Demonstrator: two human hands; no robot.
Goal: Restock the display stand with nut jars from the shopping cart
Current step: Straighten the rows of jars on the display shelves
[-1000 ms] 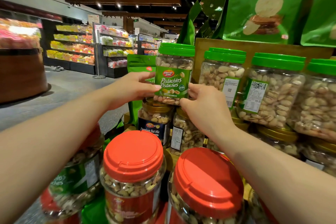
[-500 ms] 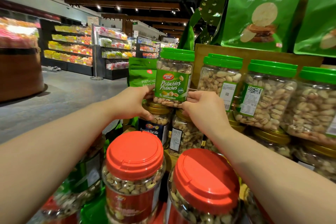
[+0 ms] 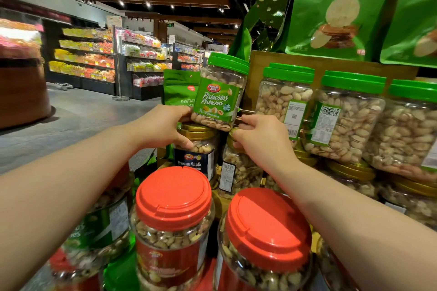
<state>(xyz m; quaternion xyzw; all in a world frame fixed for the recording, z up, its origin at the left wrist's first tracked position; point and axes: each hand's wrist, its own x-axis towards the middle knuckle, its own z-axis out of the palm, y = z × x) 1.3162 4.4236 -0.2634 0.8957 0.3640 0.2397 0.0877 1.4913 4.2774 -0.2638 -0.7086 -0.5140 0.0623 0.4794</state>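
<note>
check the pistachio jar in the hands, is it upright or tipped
Tipped. The pistachio jar leans right, its green lid slanted, its base on gold lids below, with the left hand and right hand at its base.

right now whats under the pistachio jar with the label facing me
Under the pistachio jar are two gold-lidded jars: the Premium Nut Mix jar and another. Both hands, left and right, hide where it rests.

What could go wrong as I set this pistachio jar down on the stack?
The pistachio jar is tilted, its base only partly on the gold-lidded jars below, so it may tip. The left hand and right hand hold it only at the bottom edge, a grip that could slip.
</note>
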